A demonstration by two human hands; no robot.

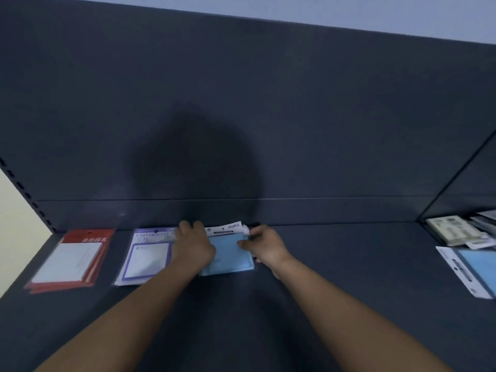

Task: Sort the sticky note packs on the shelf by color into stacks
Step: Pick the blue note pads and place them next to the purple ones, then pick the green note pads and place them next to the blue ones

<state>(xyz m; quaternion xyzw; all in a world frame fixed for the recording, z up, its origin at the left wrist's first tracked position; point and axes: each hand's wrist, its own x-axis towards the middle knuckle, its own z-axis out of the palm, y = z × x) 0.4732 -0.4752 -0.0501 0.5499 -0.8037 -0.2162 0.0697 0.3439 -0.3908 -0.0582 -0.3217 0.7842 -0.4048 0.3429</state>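
Three stacks of sticky note packs lie in a row at the back of the dark shelf [349, 264]. Red packs [72, 260] are on the left, purple-framed packs [146, 256] beside them, blue packs [228, 253] in the middle. My left hand [194, 247] rests on the left edge of the blue stack, fingers bent over its back corner. My right hand [264, 247] pinches the right edge of the top blue pack near its white header card. Another blue pack [472, 272] lies alone at the far right edge.
A dark back panel rises behind the shelf. At the far right, past a divider, lie pale boxed items [453, 229] and other packs. The shelf's left end meets a slotted upright [24, 191] and a cream wall.
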